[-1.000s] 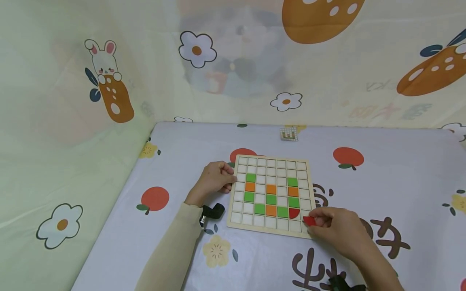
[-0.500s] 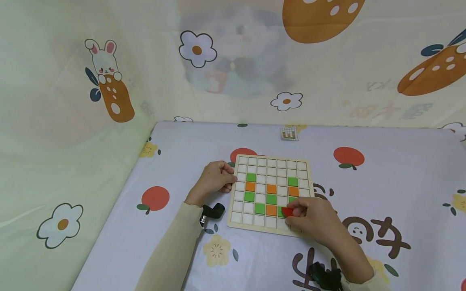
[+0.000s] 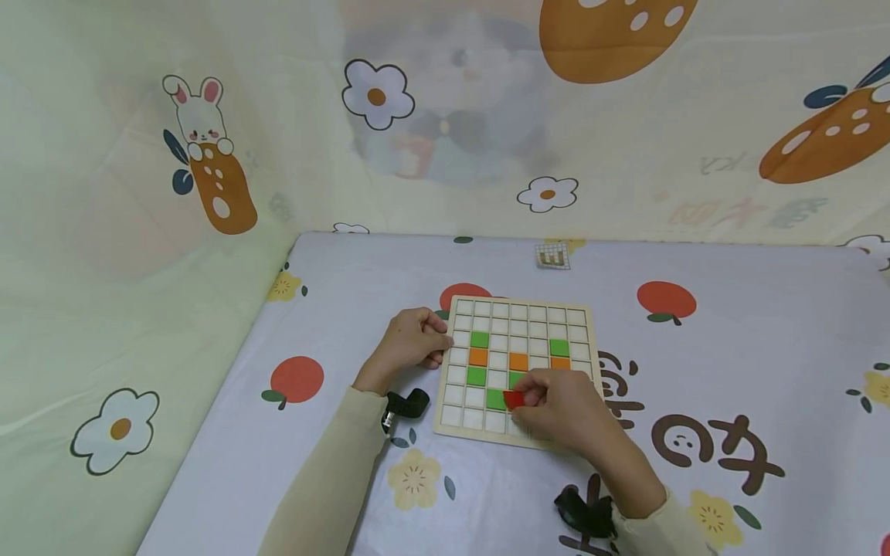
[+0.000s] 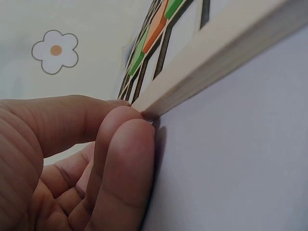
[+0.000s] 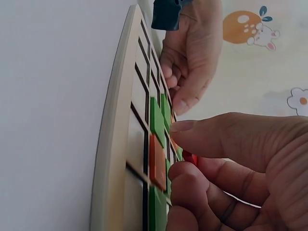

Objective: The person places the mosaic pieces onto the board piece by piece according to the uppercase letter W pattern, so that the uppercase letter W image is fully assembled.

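My right hand (image 3: 566,409) is over the lower part of a wooden grid board (image 3: 480,439) and pinches a small red piece (image 3: 513,399) between thumb and fingers. In the right wrist view that piece (image 5: 190,158) is mostly hidden by the fingers. Green tiles (image 3: 479,340) and orange tiles (image 3: 477,357) sit in several of the board's white cells. Tiles at the lower right are covered by my right hand. At the board's left edge my left hand (image 3: 410,340) holds the rim (image 4: 192,67), its thumb and curled fingers against the corner of the wood.
A small card with a grid pattern (image 3: 552,255) lies behind the board. The board rests on a pale printed tablecloth (image 3: 751,332), with patterned fabric walls (image 3: 292,116) at the back and left.
My right hand has moved left across the board with the red piece, from its lower right corner toward its middle. The left hand stays at the left edge.
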### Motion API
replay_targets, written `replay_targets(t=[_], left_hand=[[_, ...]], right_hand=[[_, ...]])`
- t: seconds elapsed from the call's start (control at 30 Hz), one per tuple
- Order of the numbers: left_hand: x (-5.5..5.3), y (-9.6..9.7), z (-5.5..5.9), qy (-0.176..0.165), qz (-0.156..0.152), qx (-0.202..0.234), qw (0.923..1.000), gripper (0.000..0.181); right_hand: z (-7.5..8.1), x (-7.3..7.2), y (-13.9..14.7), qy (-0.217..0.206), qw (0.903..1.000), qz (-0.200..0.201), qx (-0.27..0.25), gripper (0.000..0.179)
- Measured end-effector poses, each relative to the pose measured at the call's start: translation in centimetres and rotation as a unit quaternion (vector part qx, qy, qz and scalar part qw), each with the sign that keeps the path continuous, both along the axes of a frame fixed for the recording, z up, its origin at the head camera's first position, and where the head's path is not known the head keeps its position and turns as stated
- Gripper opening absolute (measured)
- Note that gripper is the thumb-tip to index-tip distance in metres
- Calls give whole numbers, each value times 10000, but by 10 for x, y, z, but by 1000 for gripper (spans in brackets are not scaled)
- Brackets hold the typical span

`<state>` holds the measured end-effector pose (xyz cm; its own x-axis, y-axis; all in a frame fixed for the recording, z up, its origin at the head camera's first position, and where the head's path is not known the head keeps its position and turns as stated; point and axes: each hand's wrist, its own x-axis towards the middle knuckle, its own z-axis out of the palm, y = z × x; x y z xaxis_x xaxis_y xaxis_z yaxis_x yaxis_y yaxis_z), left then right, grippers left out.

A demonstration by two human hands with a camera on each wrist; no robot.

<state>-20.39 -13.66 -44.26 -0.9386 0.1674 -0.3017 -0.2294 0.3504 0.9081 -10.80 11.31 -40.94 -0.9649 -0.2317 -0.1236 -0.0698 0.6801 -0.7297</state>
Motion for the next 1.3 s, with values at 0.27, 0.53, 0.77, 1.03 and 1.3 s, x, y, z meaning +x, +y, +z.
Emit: replay_targets(t=[0.27, 0.53, 0.77, 1.03, 1.3], left_hand=[[-1, -1, -2, -7, -28, -37, 10000, 18], [-1, -1, -2, 8, -32, -68, 10000, 18], [-1, -1, 0, -27, -29, -56, 10000, 18], [-1, -1, 0, -26, -24, -54, 10000, 19], [-1, 0, 0, 5, -9, -68, 10000, 18]], right_hand=[[-2, -6, -14, -19, 10000, 63, 54, 16], [-2, -10, -25, 88, 9996, 177, 182, 12], [-4, -12, -35, 113, 9991, 250, 324, 9], [-3, -12, -43, 32, 9994, 222, 248, 8], [-6, -14, -49, 112, 9992, 267, 272, 9]])
